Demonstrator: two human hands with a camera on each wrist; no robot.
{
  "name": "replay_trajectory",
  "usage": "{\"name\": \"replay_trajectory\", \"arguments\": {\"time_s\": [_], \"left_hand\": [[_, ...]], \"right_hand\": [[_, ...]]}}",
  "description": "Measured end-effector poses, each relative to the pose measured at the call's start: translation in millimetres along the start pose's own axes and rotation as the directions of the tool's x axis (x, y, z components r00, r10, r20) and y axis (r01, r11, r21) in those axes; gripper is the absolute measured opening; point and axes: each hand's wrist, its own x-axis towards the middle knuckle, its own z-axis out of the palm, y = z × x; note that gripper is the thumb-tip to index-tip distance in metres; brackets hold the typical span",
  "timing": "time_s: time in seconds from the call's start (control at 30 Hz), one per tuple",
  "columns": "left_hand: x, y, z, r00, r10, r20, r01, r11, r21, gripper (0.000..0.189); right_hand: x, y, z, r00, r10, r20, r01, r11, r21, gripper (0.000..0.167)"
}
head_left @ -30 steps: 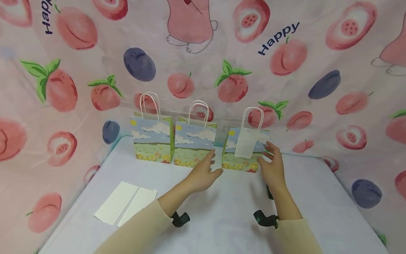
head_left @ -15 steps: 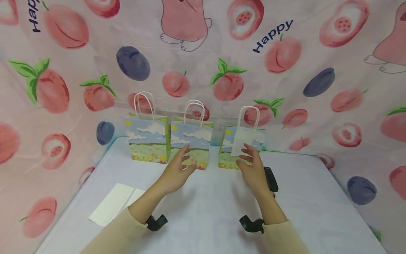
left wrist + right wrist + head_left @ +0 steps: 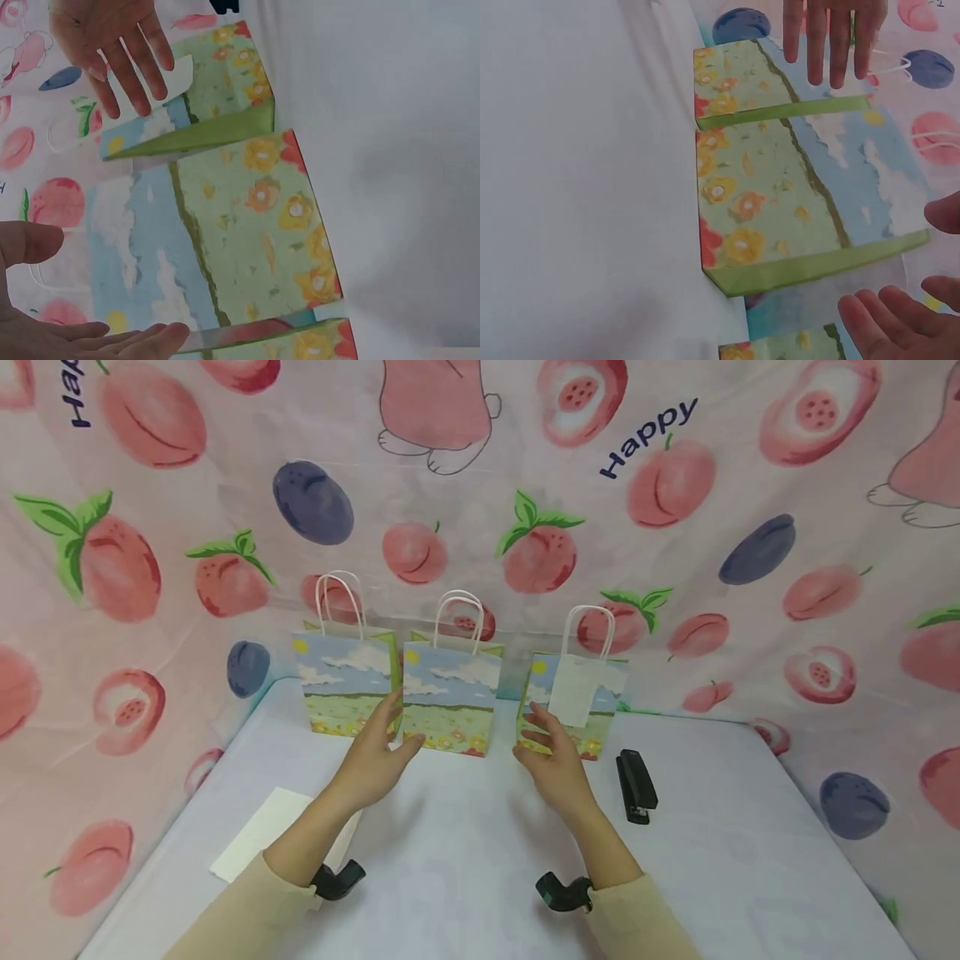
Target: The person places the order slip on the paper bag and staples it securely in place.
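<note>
Three paper gift bags with a sky-and-meadow print and white handles stand in a row: a left bag (image 3: 348, 672), a middle bag (image 3: 450, 693) and a right bag (image 3: 534, 689). A white paper piece (image 3: 576, 689) hangs on the front of the right bag. My left hand (image 3: 372, 764), fingers spread and holding nothing, is in front of the gap between the left and middle bags. In front of the right bag's left side is my right hand (image 3: 553, 768), also spread and holding nothing. The left wrist view shows the middle bag (image 3: 217, 232) between both hands.
Two white paper pieces (image 3: 262, 827) lie on the table's left, partly hidden behind my left forearm. A black stapler (image 3: 637, 785) lies on the white table (image 3: 750, 827) right of my right hand. A fruit-print cloth (image 3: 465, 510) hangs behind the bags.
Both hands have moved left, the right one from the right bag's right side to its left side. The stapler has come into full view. The bags stay standing in their row.
</note>
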Motion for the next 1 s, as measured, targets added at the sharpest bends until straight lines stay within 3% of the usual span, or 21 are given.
{"name": "replay_trajectory", "arguments": {"time_s": [0.13,0.37,0.63,1.0], "left_hand": [[2.1,-4.6,-2.8,0.999,-0.030,0.011,0.030,0.999,0.026,0.083],[9.8,-12.6,-3.2,0.999,-0.028,0.025,0.027,0.999,0.028,0.085],[19.7,-17.0,2.4,1.000,0.007,0.013,-0.008,0.999,0.052,0.089],[31.4,-22.3,8.0,1.000,-0.024,0.020,0.022,0.998,0.063,0.095]], "right_hand": [[2.3,1,8,0.999,0.011,0.053,-0.013,0.999,0.031,0.078],[7.5,6,17,0.993,0.021,0.113,-0.031,0.996,0.079,0.083],[16.1,12,23,0.992,0.020,0.122,-0.028,0.998,0.063,0.087],[24.2,13,26,0.989,0.023,0.144,-0.034,0.997,0.073,0.088]]}}
